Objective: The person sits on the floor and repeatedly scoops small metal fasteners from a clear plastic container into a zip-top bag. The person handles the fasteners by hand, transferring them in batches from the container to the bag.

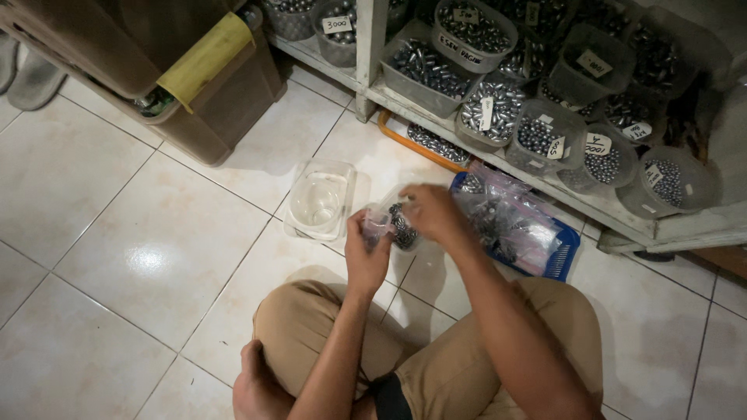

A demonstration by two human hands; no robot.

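- Clear plastic forms the small bag, which sits between both hands above the tiled floor, just in front of the person's crossed legs.
- Bag contents: small dark metallic pieces, gathered in the lower part of the bag. The bag is apparently held upright so that the pieces stay at the bottom and the mouth faces up.
- Left hand: fingers curl around the left side of the bag from below and grasp it. The grip appears to serve as support while the other hand works at the top.
- Right hand: fingers are bent and pinched on the upper right part of the bag. Whether the bag mouth is sealed cannot be told.
- Tub: clear, rectangular, empty, resting on the floor just left of the hands, within easy reach.
- Basket: blue, on the floor just right of the hands, below the front edge of the shelf. It holds a pile of filled bags, which suggests a collection point.
- Shelf: carries many clear containers of similar metal pieces, most with paper labels.
- Brown bin: stands at the far left of the floor, well apart from the hands.
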